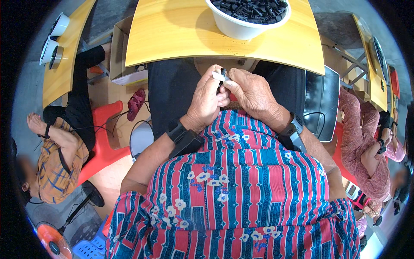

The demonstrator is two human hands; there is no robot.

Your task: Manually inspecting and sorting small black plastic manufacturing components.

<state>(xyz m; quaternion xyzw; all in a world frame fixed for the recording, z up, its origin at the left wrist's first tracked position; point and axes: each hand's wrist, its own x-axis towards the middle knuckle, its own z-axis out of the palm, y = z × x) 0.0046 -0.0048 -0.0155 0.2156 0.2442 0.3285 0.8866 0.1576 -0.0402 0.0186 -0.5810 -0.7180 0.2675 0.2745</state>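
Note:
My left hand (206, 98) is closed around a small black plastic part (223, 71), held above my lap just short of the table's near edge. My right hand (253, 90) meets it there, thumb and fingers pinched on a small whitish flat piece (218, 77) that lies against the black part. Whether that piece is a blade, a tag or a strip I cannot tell. Fingers cover most of both things. Beyond my hands, a white bowl (233, 29) heaped with small black plastic parts (252, 9) stands on the yellow table (172, 39).
A cardboard box (118, 56) stands left of the table, a black-sided container (321, 103) to its right. People sit on both sides, one on a red chair (101, 146) at left. A fan (54, 241) and a dark red sandal (136, 103) are on the floor.

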